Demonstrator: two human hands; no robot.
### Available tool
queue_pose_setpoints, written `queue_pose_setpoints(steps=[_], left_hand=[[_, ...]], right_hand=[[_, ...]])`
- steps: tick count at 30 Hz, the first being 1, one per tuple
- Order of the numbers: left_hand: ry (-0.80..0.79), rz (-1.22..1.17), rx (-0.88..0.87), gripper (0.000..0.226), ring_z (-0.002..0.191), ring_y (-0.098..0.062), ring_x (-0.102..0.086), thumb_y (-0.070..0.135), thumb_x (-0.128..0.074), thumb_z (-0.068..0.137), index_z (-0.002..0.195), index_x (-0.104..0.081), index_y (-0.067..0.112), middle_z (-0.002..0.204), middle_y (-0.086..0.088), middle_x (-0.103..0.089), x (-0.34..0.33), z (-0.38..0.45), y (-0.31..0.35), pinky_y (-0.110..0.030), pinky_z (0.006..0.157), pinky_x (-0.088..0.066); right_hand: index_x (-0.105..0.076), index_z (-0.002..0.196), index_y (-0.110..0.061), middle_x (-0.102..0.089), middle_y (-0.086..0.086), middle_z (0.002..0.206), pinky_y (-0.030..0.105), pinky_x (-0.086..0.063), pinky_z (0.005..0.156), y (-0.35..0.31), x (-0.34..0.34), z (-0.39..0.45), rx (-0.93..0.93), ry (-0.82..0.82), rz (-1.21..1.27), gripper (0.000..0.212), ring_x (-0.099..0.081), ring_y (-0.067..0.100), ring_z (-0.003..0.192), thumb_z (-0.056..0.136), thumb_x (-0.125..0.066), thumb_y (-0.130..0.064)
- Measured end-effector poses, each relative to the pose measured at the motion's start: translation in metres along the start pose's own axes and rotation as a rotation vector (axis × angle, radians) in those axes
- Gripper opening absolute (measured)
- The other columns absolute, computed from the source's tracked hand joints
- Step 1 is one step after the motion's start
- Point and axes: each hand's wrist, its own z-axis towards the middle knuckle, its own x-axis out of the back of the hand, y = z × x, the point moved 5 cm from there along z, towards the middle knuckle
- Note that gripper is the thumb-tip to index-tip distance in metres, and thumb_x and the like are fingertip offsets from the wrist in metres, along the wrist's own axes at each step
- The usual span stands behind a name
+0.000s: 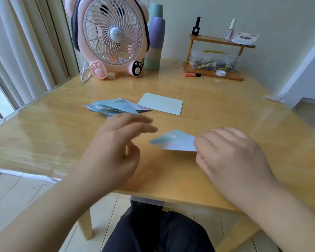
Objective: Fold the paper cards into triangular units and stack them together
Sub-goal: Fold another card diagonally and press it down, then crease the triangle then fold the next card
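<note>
Progress, taken from the flat card (pixel 160 105): several folded triangular units (pixel 115 106) piled just left of it; one more folded unit (pixel 175 142) nearer me, pinched in my right hand (pixel 229 153); left hand (pixel 116 148) loose, empty; that flat card unfolded.

Glossy wooden table (pixel 225 110) — smooth paper card (pixel 160 105), pink plastic fan (pixel 109 35).

A lived-in home room, by the look of it: a wooden table (pixel 225 110) beside window curtains (pixel 25 42), carrying a pink bear-shaped desk fan (pixel 111 36), stacked pastel cups (pixel 155 44), and a small wooden shelf (pixel 220 42) with nail polish bottles (pixel 230 29).
</note>
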Motion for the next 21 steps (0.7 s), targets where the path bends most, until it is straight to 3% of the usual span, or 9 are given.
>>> queue_pose_setpoints(steps=[3, 6, 8, 9, 11, 13, 15, 18, 21], left_hand=[[-0.106, 0.182, -0.1, 0.035, 0.099, -0.013, -0.056, 0.023, -0.049, 0.074, 0.102, -0.069, 0.019, 0.102, 0.008, -0.065, -0.026, -0.017, 0.016, -0.034, 0.099, -0.035], [-0.108, 0.296, -0.085, 0.027, 0.076, -0.02, -0.063, 0.032, -0.047, 0.08, 0.079, -0.072, 0.02, 0.079, 0.008, -0.066, -0.047, -0.022, 0.015, -0.035, 0.091, -0.036], [-0.069, 0.321, -0.088, 0.031, 0.065, -0.022, -0.062, 0.029, -0.046, 0.082, 0.068, -0.071, 0.019, 0.07, 0.006, -0.065, -0.049, -0.021, 0.011, -0.034, 0.085, -0.036], [-0.048, 0.335, -0.093, 0.03, 0.064, -0.023, -0.061, 0.026, -0.046, 0.082, 0.065, -0.07, 0.018, 0.068, 0.006, -0.065, -0.049, -0.021, 0.011, -0.034, 0.084, -0.036], [-0.011, 0.32, -0.075, 0.028, 0.066, -0.023, -0.058, 0.022, -0.047, 0.08, 0.065, -0.07, 0.019, 0.07, 0.007, -0.063, -0.047, -0.023, 0.012, -0.034, 0.079, -0.035], [0.045, 0.286, -0.01, 0.027, 0.067, -0.023, -0.052, 0.025, -0.048, 0.079, 0.067, -0.072, 0.022, 0.073, 0.007, -0.059, -0.045, -0.026, 0.012, -0.034, 0.074, -0.034], [0.101, 0.274, 0.048, 0.028, 0.064, -0.022, -0.051, 0.029, -0.048, 0.08, 0.069, -0.074, 0.026, 0.07, 0.009, -0.056, -0.044, -0.029, 0.011, -0.034, 0.073, -0.032], [0.158, 0.302, 0.12, 0.026, 0.065, -0.022, -0.052, 0.03, -0.05, 0.079, 0.065, -0.072, 0.027, 0.066, 0.012, -0.056, -0.042, -0.036, 0.011, -0.034, 0.077, -0.026], [0.2, 0.313, 0.256, 0.02, 0.07, -0.021, -0.05, 0.034, -0.055, 0.075, 0.058, -0.062, 0.026, 0.064, 0.013, -0.052, -0.037, -0.043, 0.009, -0.03, 0.078, -0.018]], right_hand=[[-0.046, 0.053, -0.015, -0.044, 0.003, 0.048, 0.025, -0.037, 0.048, -0.023, -0.007, -0.001, 0.019, -0.066, -0.011, 0.023, -0.046, 0.025, 0.042, 0.045, -0.058, 0.003], [-0.047, 0.054, -0.017, -0.044, -0.001, 0.044, 0.021, -0.03, 0.045, -0.034, -0.015, -0.006, 0.065, -0.143, 0.091, 0.023, -0.044, 0.022, 0.038, 0.047, -0.059, 0.002], [-0.061, 0.067, -0.022, -0.059, -0.008, 0.057, 0.024, -0.041, 0.045, -0.023, -0.016, -0.01, -0.007, -0.29, 0.255, 0.021, -0.056, 0.017, 0.05, 0.057, -0.066, -0.004], [-0.066, 0.078, -0.028, -0.066, -0.015, 0.071, 0.025, -0.048, 0.054, -0.012, -0.017, -0.011, -0.092, -0.4, 0.398, 0.022, -0.061, 0.009, 0.063, 0.069, -0.064, -0.008], [-0.068, 0.094, -0.042, -0.065, -0.033, 0.095, 0.009, -0.044, 0.078, 0.011, -0.023, -0.015, -0.235, -0.554, 0.721, 0.031, -0.058, -0.01, 0.091, 0.081, -0.064, -0.014], [-0.068, 0.098, -0.045, -0.061, -0.035, 0.105, 0.003, -0.036, 0.09, 0.028, -0.029, -0.016, -0.266, -0.536, 0.882, 0.037, -0.053, -0.015, 0.103, 0.079, -0.071, -0.014], [-0.069, 0.1, -0.043, -0.061, -0.032, 0.108, 0.004, -0.034, 0.092, 0.03, -0.039, -0.01, -0.268, -0.54, 0.917, 0.04, -0.052, -0.011, 0.109, 0.079, -0.071, -0.008], [-0.071, 0.099, -0.037, -0.063, -0.029, 0.106, 0.006, -0.036, 0.091, 0.024, -0.052, 0.0, -0.206, -0.532, 0.906, 0.042, -0.051, -0.004, 0.11, 0.08, -0.067, 0.001], [-0.074, 0.088, -0.033, -0.063, -0.023, 0.094, 0.008, -0.037, 0.081, 0.023, -0.059, 0.012, -0.206, -0.514, 0.9, 0.025, -0.054, 0.002, 0.099, 0.083, -0.067, -0.01]])
